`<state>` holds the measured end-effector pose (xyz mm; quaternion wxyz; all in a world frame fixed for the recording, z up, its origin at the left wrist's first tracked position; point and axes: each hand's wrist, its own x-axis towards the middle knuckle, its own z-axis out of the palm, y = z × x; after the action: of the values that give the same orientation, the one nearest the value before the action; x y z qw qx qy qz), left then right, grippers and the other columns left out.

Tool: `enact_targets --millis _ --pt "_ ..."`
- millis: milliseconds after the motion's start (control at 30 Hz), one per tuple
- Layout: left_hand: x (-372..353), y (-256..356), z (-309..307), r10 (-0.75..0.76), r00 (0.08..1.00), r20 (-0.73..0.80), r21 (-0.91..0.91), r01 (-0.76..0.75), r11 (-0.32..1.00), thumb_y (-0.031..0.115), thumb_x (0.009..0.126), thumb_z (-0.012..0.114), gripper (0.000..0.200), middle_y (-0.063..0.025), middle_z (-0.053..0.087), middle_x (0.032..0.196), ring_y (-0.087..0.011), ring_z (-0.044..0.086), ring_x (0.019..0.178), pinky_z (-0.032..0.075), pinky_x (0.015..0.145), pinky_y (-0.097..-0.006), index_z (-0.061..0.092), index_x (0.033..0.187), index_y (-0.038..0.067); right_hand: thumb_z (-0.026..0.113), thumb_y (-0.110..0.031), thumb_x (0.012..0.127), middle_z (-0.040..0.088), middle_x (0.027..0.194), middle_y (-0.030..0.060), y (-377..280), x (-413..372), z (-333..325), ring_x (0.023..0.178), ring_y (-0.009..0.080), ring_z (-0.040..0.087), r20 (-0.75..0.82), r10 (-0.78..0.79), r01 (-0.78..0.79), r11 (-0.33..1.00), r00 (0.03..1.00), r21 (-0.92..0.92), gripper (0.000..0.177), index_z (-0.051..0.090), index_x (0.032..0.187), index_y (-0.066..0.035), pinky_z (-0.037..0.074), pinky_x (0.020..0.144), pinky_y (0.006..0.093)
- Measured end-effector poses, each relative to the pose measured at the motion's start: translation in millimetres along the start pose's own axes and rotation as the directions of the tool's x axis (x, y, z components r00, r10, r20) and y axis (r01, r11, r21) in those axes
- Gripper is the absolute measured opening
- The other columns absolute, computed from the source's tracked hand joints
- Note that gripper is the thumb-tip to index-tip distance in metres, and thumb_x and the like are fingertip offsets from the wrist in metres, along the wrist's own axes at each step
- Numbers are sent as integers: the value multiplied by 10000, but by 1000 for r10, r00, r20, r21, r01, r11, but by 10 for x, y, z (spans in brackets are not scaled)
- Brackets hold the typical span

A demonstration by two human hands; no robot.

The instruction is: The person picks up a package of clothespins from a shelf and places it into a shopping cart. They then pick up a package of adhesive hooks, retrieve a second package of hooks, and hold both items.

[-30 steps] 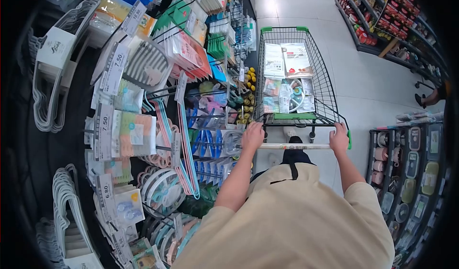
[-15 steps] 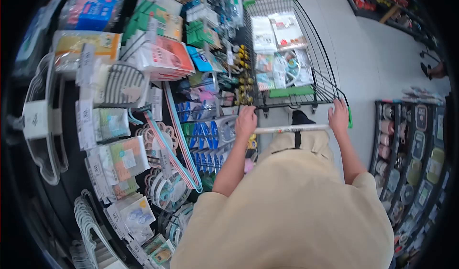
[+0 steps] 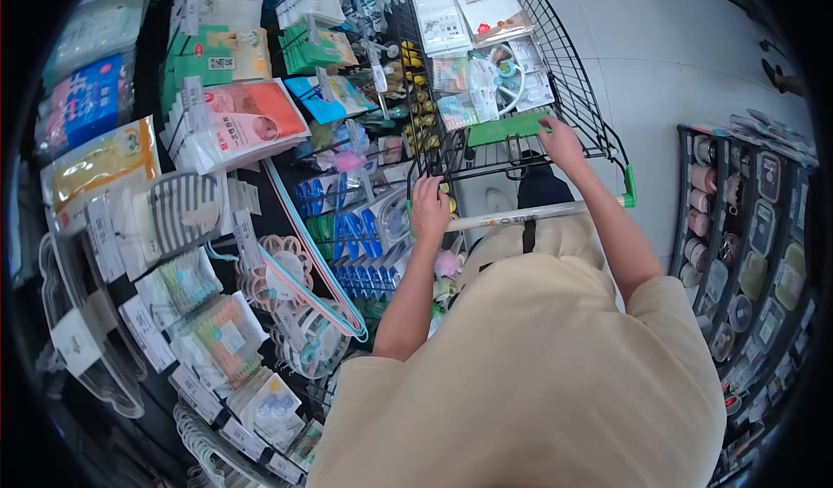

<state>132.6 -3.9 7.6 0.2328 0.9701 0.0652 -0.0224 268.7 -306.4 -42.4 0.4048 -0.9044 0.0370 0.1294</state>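
Note:
In the head view a black wire shopping cart (image 3: 593, 98) with green corners stands ahead of me. My left hand (image 3: 429, 209) rests on its near left corner, fingers curled over the rim beside the light handle bar (image 3: 512, 216). Reaching over that bar, my right hand (image 3: 562, 144) has its fingers bent at the right end of the green fold-down seat flap (image 3: 508, 129). Inside the cart lie white packages (image 3: 440, 19), a package with a red print (image 3: 491, 4) and a round hanger with clips (image 3: 512, 78) in packaging.
Shelving with hanging goods runs along my left: orange-white packs (image 3: 252, 124), blue clips (image 3: 356, 236), striped hangers (image 3: 304, 236) and white hangers (image 3: 87, 340). To the right stands a rack of containers (image 3: 753, 228). Pale tiled floor (image 3: 646, 80) lies between. Another person's foot (image 3: 770, 73) shows at far right.
My right hand has left the handle's right end and moved forward and left to the green flap. My left hand stays at the left corner. The view has shifted, with the cart higher in it.

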Motion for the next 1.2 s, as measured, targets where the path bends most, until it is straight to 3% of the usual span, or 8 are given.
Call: enact_targets --millis 333,433,667,733,933,1000,1133,1200 --pt "57 89 -16 -100 993 60 33 98 995 45 852 576 300 -137 651 1183 -357 535 1230 473 987 -439 648 1143 24 646 -203 848 724 958 142 608 972 1359 852 242 693 296 189 -252 949 936 191 327 690 1093 9 530 772 355" --pt "89 71 -13 -111 991 73 37 109 993 38 849 573 299 -128 654 1188 -352 532 1239 477 986 -435 649 1137 22 659 -205 885 675 1008 43 669 1172 1560 911 173 647 552 427 -638 721 717 270 322 650 1169 -53 522 751 338" --pt "143 63 -21 -168 981 95 22 167 986 4 841 581 333 -105 674 1194 -343 548 1252 487 976 -424 656 1165 26 657 -154 803 662 832 41 857 1490 2276 705 138 615 488 500 -685 639 715 350 309 706 1081 -30 505 581 294" --pt "153 57 -8 -169 981 94 7 169 986 -2 840 581 336 -103 672 1199 -347 549 1251 495 964 -427 659 1166 29 670 -219 882 647 1119 69 934 1604 2456 984 226 633 503 527 -669 728 685 149 423 616 1255 -26 552 781 366" --pt "209 74 16 -177 978 106 1 178 984 -7 811 596 341 -98 652 1206 -357 542 1253 494 979 -435 653 1147 24 709 -247 787 698 1021 170 1367 1733 3067 767 227 670 321 447 -479 877 835 25 595 571 1279 58 555 684 333" --pt "204 53 38 -173 979 108 1 174 985 -5 810 594 339 -98 653 1208 -359 545 1252 482 998 -450 657 1141 22 713 -300 742 700 1056 222 1264 1775 2958 999 335 679 357 516 -569 821 779 54 625 598 1244 54 515 897 390" --pt "278 74 30 -171 979 107 11 171 985 -25 807 588 365 -98 673 1197 -373 561 1228 506 949 -434 662 1159 33 749 -282 782 659 873 101 1299 1898 2945 710 224 630 328 512 -564 822 794 79 525 603 1198 4 534 647 351" --pt "294 81 23 -166 979 114 13 166 986 -25 805 589 365 -98 673 1197 -372 562 1228 505 949 -433 663 1157 31 761 -299 763 687 900 123 1214 1918 2819 772 241 660 363 557 -624 777 747 90 493 638 1138 -3 533 708 363"
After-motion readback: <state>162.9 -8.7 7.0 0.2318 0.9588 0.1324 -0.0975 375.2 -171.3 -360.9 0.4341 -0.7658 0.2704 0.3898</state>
